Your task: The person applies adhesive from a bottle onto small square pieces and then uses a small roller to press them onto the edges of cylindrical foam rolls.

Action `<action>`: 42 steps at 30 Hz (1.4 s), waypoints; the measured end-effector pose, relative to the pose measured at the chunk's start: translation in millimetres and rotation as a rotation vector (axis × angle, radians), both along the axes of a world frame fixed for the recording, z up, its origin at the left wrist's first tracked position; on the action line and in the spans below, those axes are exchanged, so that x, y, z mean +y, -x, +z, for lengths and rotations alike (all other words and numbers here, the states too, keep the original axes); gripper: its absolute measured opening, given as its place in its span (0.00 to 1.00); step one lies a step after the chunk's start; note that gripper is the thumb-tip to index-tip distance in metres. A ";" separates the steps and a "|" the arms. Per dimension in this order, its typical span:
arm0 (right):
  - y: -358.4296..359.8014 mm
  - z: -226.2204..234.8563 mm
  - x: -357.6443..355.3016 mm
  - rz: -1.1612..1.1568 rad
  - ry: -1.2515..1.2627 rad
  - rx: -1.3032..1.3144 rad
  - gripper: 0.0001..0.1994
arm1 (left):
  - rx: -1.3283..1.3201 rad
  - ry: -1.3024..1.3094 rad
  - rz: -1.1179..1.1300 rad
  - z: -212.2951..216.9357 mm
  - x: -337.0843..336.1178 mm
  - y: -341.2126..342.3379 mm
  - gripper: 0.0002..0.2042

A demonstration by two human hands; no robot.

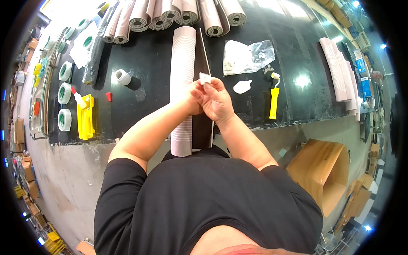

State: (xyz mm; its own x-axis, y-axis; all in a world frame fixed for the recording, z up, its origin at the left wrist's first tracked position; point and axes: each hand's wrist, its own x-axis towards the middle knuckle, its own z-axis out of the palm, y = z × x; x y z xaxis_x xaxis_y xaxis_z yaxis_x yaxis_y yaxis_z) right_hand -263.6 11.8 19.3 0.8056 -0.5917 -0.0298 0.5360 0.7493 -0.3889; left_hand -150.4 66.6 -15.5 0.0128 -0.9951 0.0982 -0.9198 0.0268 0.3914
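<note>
A small white label-like piece (pixel 205 78) is pinched between the thumb and fingers of my right hand (pixel 219 101). Curled close against it, my left hand (pixel 192 98) has its fingertips by the same piece; whether they grip it too is hidden. Both hands are above a pinkish, fine-striped rolled mat (pixel 182 68), which lies lengthwise toward me and reaches past the table's front edge. Along its right side a loose flap (pixel 205 57) of the mat stands up, showing a dark inner face.
Several rolled mats (pixel 187 16) lie at the back of the black table (pixel 153 55), more mats (pixel 335 72) at right. A yellow-handled roller (pixel 274 102), clear plastic bag (pixel 250 57), tape rolls (pixel 64 93) and yellow holder (pixel 86 119) lie around. A cardboard box (pixel 312 165) stands at lower right.
</note>
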 end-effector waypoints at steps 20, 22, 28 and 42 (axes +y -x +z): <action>-0.6 -71.5 9.8 -0.776 1.533 0.717 0.13 | 0.416 -0.764 0.113 72.3 -28.2 -82.2 0.27; -0.2 -72.6 9.8 -0.788 1.505 0.723 0.12 | 0.442 -0.856 0.071 66.0 -37.0 -82.1 0.31; 0.7 -80.0 7.2 -0.766 1.425 0.701 0.12 | 0.523 -0.813 -0.049 60.8 -35.3 -81.6 0.31; -2.1 -84.1 3.6 -0.518 0.959 0.859 0.10 | 0.786 -0.517 0.200 13.0 -9.6 -55.7 0.22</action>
